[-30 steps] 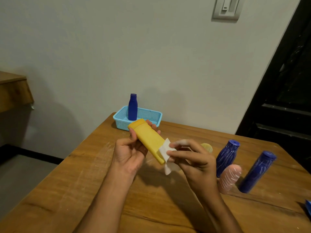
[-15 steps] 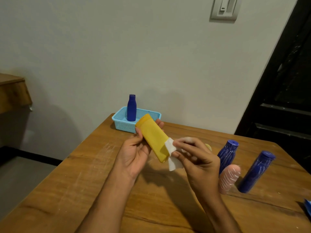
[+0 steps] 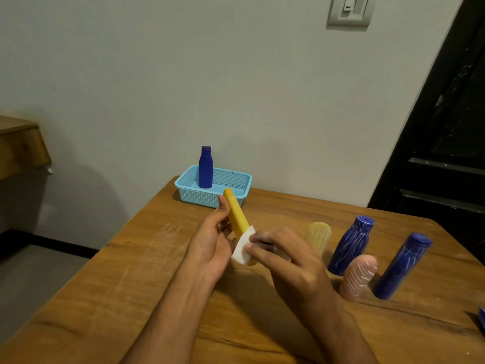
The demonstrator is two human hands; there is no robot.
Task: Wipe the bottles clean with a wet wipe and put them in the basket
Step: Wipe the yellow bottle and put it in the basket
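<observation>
Item in the light-blue perforated plastic basket (image 3: 237,179), at 11 o'clock on the wooden table (image 3: 110,285): one dark-blue plastic bottle (image 3: 205,168), upright, judged finished. Item in hand: one yellow flat plastic bottle (image 3: 236,214), held above the table's middle, tilted with its far end toward 11 o'clock, judged partly wiped. The left hand (image 3: 210,245) is curled around the bottle's left side, thumb laid along its upper edge. The white wet wipe (image 3: 242,249) is pinched against the bottle's near end by the right hand (image 3: 288,261), fingers bent over it. Items judged outstanding, at 2 to 3 o'clock: one pale-yellow ribbed bottle (image 3: 319,236); one blue bottle streaked with white (image 3: 350,245); one pink bottle streaked with white (image 3: 358,277) just beside it; one further streaked blue bottle (image 3: 402,265), at the right end of the group.
</observation>
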